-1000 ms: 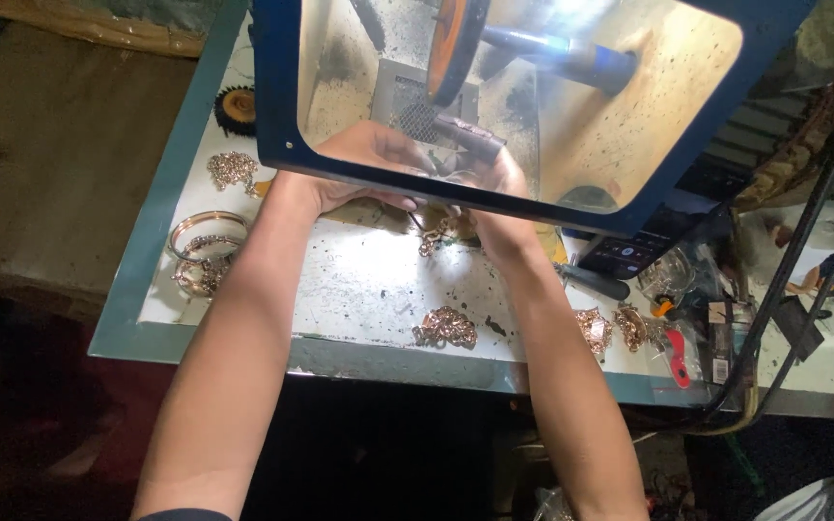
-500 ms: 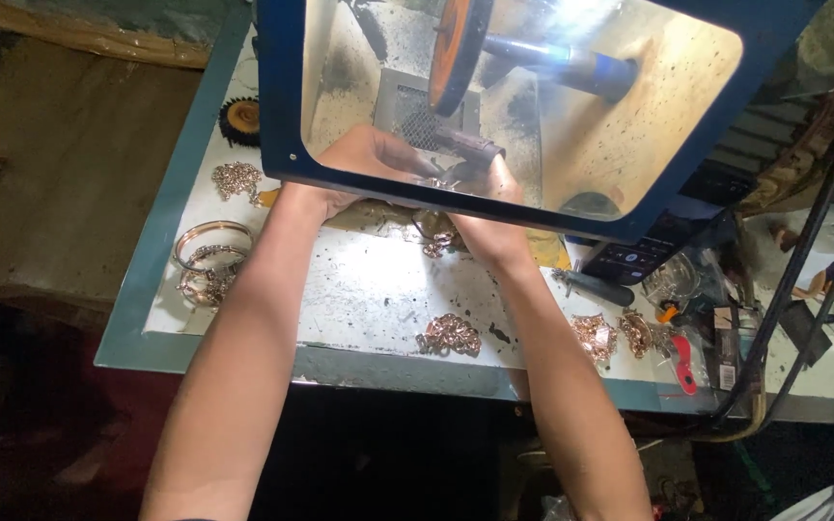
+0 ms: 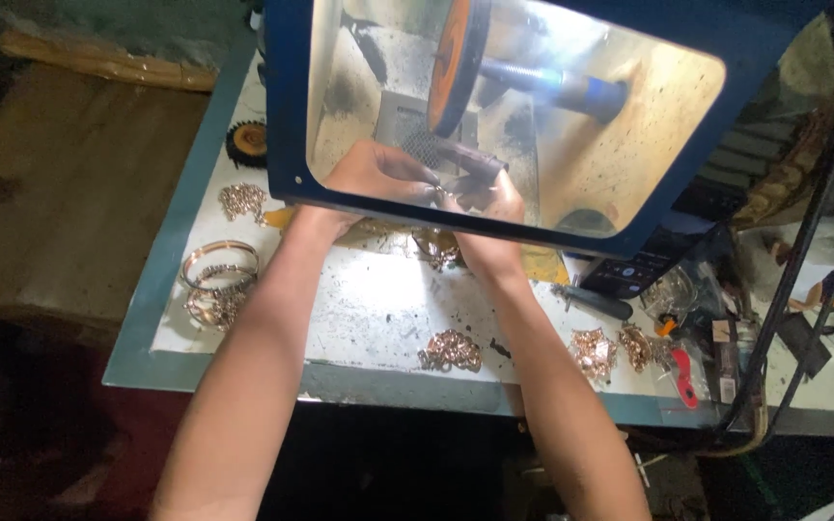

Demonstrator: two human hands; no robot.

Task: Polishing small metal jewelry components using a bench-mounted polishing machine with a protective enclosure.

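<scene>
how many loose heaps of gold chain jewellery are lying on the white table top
5 at least: one heap far left, one between the wrists, one at the front edge, two right. Arms and shield may hide more.

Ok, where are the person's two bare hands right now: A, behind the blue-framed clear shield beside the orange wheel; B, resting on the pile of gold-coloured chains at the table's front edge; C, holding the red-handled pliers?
A: both the left hand and right hand show through the blue-framed clear shield, close together below the orange wheel.

A blue frame (image 3: 287, 116) rims the clear shield, behind it an orange wheel (image 3: 454, 58) at twelve o'clock, while rose-gold chains (image 3: 451, 351) and bangles (image 3: 219, 262) lie on the white, blue-edged tray (image 3: 137, 371).
</scene>
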